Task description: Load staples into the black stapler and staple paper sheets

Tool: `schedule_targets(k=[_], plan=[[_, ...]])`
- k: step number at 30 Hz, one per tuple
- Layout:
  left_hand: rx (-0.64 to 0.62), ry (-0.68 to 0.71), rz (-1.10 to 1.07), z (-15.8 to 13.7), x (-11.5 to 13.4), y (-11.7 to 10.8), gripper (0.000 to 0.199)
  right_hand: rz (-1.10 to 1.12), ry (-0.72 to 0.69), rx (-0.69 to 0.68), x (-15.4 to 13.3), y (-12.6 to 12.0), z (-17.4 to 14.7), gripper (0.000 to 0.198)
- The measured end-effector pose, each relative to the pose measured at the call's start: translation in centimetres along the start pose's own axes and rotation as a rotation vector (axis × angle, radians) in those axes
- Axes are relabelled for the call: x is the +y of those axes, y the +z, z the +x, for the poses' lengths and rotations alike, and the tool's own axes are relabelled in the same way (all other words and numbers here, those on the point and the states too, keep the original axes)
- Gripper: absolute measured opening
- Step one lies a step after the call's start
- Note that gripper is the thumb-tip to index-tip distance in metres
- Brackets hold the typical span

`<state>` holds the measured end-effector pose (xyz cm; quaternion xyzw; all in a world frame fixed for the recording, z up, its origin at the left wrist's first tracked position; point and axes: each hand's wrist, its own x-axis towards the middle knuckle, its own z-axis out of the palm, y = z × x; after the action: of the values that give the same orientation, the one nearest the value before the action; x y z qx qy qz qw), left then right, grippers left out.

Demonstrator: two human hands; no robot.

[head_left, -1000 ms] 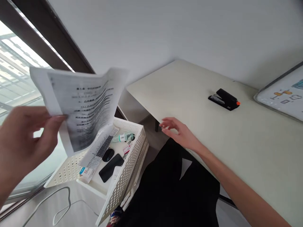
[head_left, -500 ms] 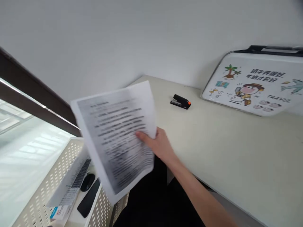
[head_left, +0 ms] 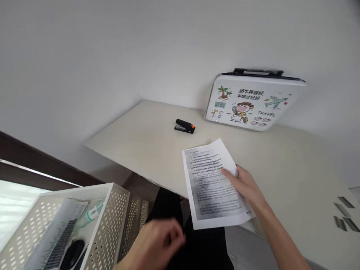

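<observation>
A printed sheet of paper [head_left: 209, 187] is pinched along its right edge by my right hand [head_left: 243, 183], thumb on the printed face and fingers behind. The sheet is tilted over the table's front edge, and whether more sheets lie behind it I cannot tell. My left hand [head_left: 157, 240] is low in the middle, above my dark trousers and apart from the paper. It looks curled, but motion smears its fingers. Beyond the paper, a black stapler [head_left: 185, 126] with an orange patch lies on the pale table [head_left: 140, 135].
A white case [head_left: 253, 101] with cartoon prints leans against the wall. Several short grey strips [head_left: 344, 213] lie at the table's right. At lower left, a perforated white basket [head_left: 105, 221] holds papers [head_left: 53, 232], a greenish bottle [head_left: 90, 215] and a black mouse [head_left: 72, 254].
My right hand has carried the paper rightward from beside the basket to the table's front edge. My left hand has come into view. The camera has turned right.
</observation>
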<state>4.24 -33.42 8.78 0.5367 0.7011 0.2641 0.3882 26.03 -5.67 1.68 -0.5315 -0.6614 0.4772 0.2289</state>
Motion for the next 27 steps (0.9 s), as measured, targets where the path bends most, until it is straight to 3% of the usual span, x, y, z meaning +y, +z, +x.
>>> schedule_targets(k=[3,6,9,13,18,22,27], plan=[[0.307,0.059,0.11,10.4,-1.5,0.9,0.031,-0.02,-0.054,0.087,1.7,-0.8,1.0,0.044],[0.553,0.266,0.23,19.4,-1.8,0.6,0.024,-0.038,-0.051,0.171,2.8,-0.9,2.0,0.05],[0.522,0.409,0.289,25.0,-1.4,0.1,0.015,-0.079,-0.073,0.269,3.0,-1.1,2.0,0.064],[0.314,0.589,0.361,28.7,-1.5,-1.0,0.016,-0.292,-0.206,0.343,2.8,-1.3,0.7,0.062],[0.167,0.7,0.42,31.3,-2.8,-4.3,0.02,-0.458,-0.417,0.177,3.8,-1.0,0.5,0.051],[0.195,0.686,0.48,33.2,-4.3,-6.6,0.024,-0.518,-0.47,0.181,4.3,-0.5,1.3,0.049],[0.237,0.674,0.476,34.0,-4.5,-6.7,0.02,-0.571,-0.466,0.222,4.0,0.0,1.5,0.047]])
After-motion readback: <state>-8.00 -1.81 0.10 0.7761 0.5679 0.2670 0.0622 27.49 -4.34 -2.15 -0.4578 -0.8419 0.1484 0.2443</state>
